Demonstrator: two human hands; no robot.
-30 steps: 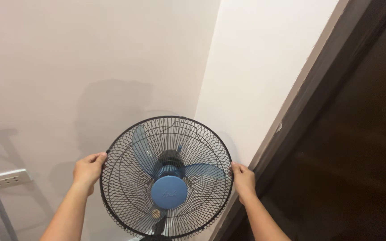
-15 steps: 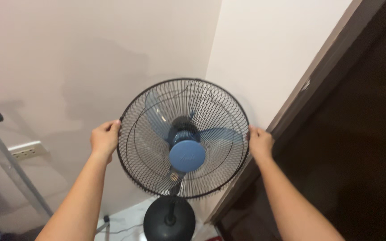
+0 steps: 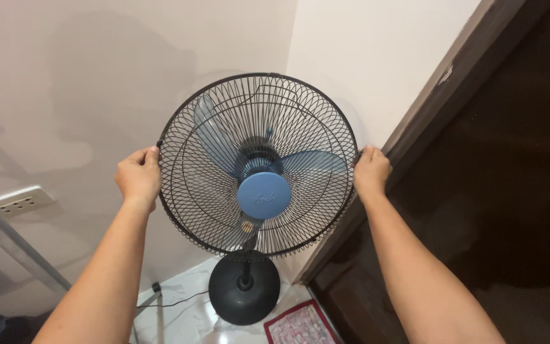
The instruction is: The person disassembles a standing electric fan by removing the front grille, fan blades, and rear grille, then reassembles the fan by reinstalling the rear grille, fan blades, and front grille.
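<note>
From the head camera, a stand fan [image 3: 257, 165] fills the middle of the view, set in a corner where two pale walls meet. Its black wire grille faces the camera, with blue blades and a blue hub cap [image 3: 263, 195] behind it. The left hand [image 3: 139, 177] closes its grip on the grille's left rim, fingers curled over the edge. The right hand [image 3: 370, 170] holds the right rim the same way, directly opposite. Below the grille, the fan's round black base [image 3: 244, 286] stands on a white floor [image 3: 179, 312], with a thin cord trailing left. A small red-edged mat [image 3: 300, 325] lies just beside the base. A dark door [image 3: 504, 191] stands to the right, a wall socket [image 3: 20, 200] far left.
</note>
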